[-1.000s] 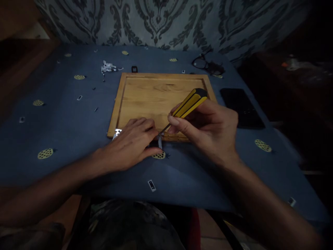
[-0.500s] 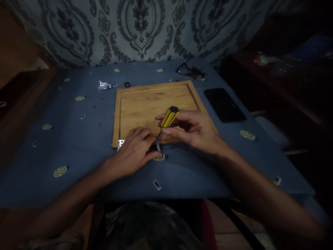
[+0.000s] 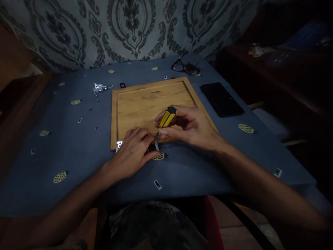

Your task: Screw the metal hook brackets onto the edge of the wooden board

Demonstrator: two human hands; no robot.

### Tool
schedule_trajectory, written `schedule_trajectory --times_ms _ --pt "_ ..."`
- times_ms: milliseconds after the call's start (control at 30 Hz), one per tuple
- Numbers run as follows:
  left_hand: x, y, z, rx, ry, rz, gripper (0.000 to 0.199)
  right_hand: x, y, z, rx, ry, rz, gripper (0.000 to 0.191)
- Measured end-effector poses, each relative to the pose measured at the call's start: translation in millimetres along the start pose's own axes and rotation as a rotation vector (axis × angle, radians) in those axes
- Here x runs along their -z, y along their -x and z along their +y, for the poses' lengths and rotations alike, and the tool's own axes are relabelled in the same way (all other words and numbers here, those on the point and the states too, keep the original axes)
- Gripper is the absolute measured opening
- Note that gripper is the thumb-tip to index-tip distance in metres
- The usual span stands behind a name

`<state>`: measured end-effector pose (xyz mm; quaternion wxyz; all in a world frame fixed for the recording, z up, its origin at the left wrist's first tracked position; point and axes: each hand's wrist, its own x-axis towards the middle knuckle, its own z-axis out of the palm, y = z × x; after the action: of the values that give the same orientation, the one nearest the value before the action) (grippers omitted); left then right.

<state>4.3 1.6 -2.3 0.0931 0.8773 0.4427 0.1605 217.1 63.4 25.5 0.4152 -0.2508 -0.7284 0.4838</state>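
A screwdriver [image 3: 168,117] with a yellow and black handle is gripped between the thumb and fingers of my right hand [image 3: 195,126]. It leans a little, its tip pointing down at the near edge of a wooden board [image 3: 145,107] that has a raised rim. Along that edge, my left hand [image 3: 132,151] presses a shiny metal bracket [image 3: 156,145] with its closed fingers and thumb. Bright perforated metal [image 3: 119,144] shows left of the hand; whether it belongs to the same bracket is hidden. The screwdriver's tip meets the bracket area, but a screw there is too small to make out.
Several metal brackets [image 3: 99,88] lie in a pile at the back left, with tiny dark pieces [image 3: 96,128] nearby. Eyeglasses [image 3: 186,66] rest behind the board, and a black phone [image 3: 221,99] lies to its right. A blue patterned cloth [image 3: 182,180] covers the table.
The camera view has shifted and tilted slightly. Both hands keep their places at the board's near edge, and the screwdriver handle leans in slightly changed fashion.
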Motion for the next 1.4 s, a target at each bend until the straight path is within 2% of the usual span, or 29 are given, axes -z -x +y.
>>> schedule_trajectory --times_ms 133,233,333,433,700,933,1400 --pt "-0.6 -0.7 0.3 -0.008 0.003 0.010 0.027 0.1 0.7 -3.9 -0.028 -0.003 -0.014 0.038" --pt "0.6 -0.9 2.0 -0.013 -0.009 0.000 0.028 -2.1 0.8 -0.7 0.015 0.015 0.005 0.037" --pt "1.7 -0.7 3.9 -0.016 -0.029 -0.002 0.026 -5.2 1.9 6.1 0.071 0.060 0.074 0.036" --pt "2.1 -0.7 5.0 -0.010 -0.040 0.017 0.024 -8.0 5.1 8.7 0.067 0.124 0.133 0.038" --pt "3.4 -1.6 5.1 -0.035 -0.046 0.022 0.029 -9.4 12.0 -11.1 -0.001 0.163 0.381 0.032" --pt "1.8 -0.4 4.9 -0.028 -0.044 0.040 0.027 -5.6 9.4 -1.4 0.041 0.221 0.276 0.031" --pt "1.7 -1.5 5.8 -0.054 -0.041 0.046 0.032 -6.9 11.6 1.7 -0.018 0.252 0.261 0.035"
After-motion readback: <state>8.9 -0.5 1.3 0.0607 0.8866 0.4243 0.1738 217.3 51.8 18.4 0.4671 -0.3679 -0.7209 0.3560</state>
